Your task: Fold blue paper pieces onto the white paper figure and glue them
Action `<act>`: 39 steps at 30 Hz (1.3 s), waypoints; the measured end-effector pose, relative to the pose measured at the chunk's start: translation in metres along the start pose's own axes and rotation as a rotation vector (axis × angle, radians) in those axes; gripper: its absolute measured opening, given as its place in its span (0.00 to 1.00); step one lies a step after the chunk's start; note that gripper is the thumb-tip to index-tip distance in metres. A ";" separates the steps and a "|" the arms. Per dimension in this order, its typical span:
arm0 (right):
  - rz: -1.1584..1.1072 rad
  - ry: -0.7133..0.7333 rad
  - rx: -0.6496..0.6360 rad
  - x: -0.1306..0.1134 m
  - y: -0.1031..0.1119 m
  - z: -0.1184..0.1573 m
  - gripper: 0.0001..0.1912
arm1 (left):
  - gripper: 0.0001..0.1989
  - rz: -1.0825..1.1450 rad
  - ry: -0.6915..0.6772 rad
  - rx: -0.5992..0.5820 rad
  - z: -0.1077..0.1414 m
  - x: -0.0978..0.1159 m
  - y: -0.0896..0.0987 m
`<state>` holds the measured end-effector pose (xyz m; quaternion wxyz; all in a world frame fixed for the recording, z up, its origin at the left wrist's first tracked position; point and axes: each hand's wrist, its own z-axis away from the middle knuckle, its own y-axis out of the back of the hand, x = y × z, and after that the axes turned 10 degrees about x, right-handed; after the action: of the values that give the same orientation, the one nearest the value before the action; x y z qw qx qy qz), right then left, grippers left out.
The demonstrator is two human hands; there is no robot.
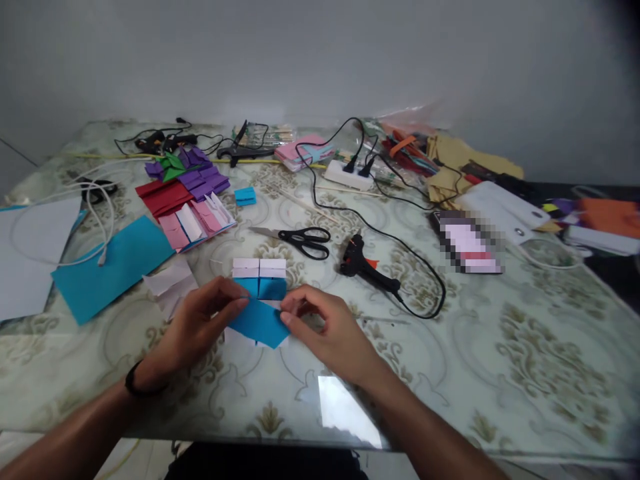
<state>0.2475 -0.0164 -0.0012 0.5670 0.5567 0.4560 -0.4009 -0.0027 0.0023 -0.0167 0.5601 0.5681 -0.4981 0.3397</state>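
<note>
Between my hands is a blue piece of paper (263, 323), tilted over a white and blue folded paper piece (259, 269) lying on the table. My left hand (203, 320) pinches its left edge between thumb and fingers. At its right edge, my right hand (325, 327) grips the same paper with thumb and forefinger. The blue paper covers the near part of the folded piece. Beyond my hands lie black-handled scissors (305, 241), and a black glue gun (367, 263) rests to their right.
Folded red (163, 197), pink and purple papers lie at the back left, near a large blue sheet (115, 267). A white power strip (349, 175) with black cables stands at the back. On the right are a blurred phone (467, 243) and brown paper (460, 160).
</note>
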 end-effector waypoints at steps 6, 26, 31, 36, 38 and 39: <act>-0.054 -0.028 -0.027 0.005 -0.010 0.001 0.05 | 0.05 0.006 -0.061 -0.043 0.000 0.010 0.002; 0.131 0.286 -0.132 -0.010 -0.026 0.000 0.07 | 0.06 -0.195 -0.203 -0.162 0.009 0.026 -0.011; 0.107 0.285 -0.094 -0.009 -0.020 -0.003 0.08 | 0.04 -0.216 -0.198 -0.122 0.005 0.026 -0.005; 0.106 0.265 -0.058 -0.008 0.003 -0.007 0.09 | 0.05 -0.211 -0.159 -0.089 -0.004 0.026 0.006; 0.114 0.243 -0.024 -0.009 0.014 -0.009 0.09 | 0.06 -0.210 -0.145 -0.085 -0.005 0.026 0.008; 0.115 0.238 0.004 -0.009 0.017 -0.009 0.09 | 0.06 -0.213 -0.140 -0.081 -0.006 0.026 0.008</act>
<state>0.2609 -0.0066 0.0124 0.5300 0.6267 0.4864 -0.2997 -0.0025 0.0044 0.0108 0.5794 0.6172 -0.4859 0.2175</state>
